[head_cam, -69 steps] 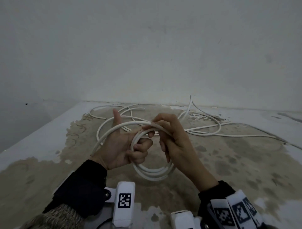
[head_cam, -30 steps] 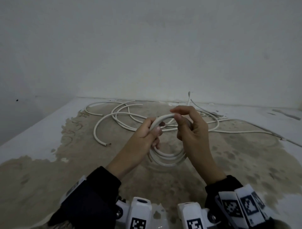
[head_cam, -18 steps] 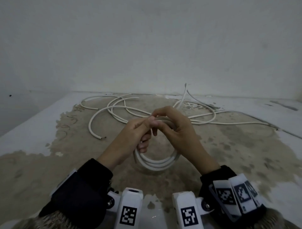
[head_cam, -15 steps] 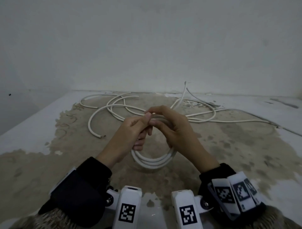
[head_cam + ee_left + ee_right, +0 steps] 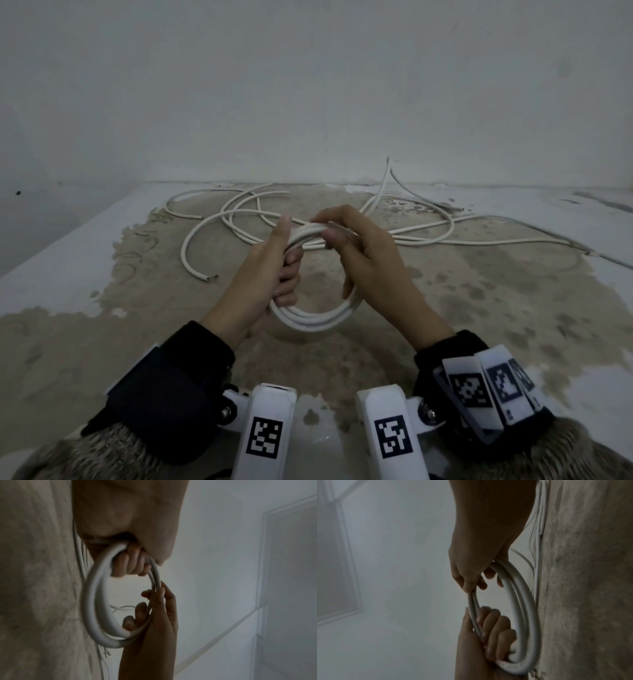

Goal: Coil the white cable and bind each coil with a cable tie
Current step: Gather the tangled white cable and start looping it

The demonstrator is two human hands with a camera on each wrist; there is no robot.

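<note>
Two hands hold one coil of white cable above the stained worktop. The left hand has its fingers curled round the coil's left side, thumb along the top. The right hand pinches the top strands between thumb and fingers. Behind, loose cable sprawls in several loops; at least three cut ends show.

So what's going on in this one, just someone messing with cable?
A person is winding white cable into a coil held above a stained floor. The left hand grips one side of the coil with fingers curled through it, while the right hand pinches the top. More loose cable lies behind. No cable tie is visible.
</note>
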